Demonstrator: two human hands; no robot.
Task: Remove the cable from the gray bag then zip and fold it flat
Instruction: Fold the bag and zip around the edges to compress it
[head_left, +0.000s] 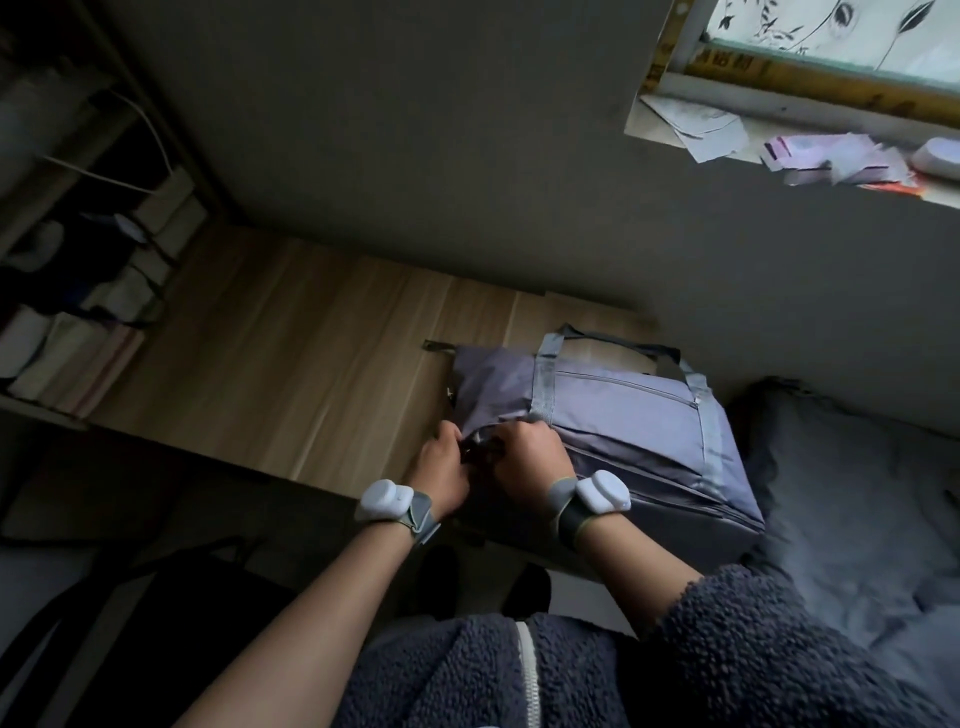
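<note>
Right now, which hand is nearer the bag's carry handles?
Right. The right hand grips the gray bag just below a carry handle's strap; the left hand sits further left, at the bag's corner.

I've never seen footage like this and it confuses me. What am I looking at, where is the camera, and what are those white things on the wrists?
There is one picture, taken by a wide-angle camera worn on a person's head, looking down at their own arms. No machine is involved, just two bare hands. Each wrist carries a white device on a strap; what it does cannot be told from here. A gray bag with carrying straps lies on a wooden table, beside a bed. The left hand and the right hand meet at the bag's near corner, gripping something small and dark there, probably its zipper. No cable is in sight.
</note>
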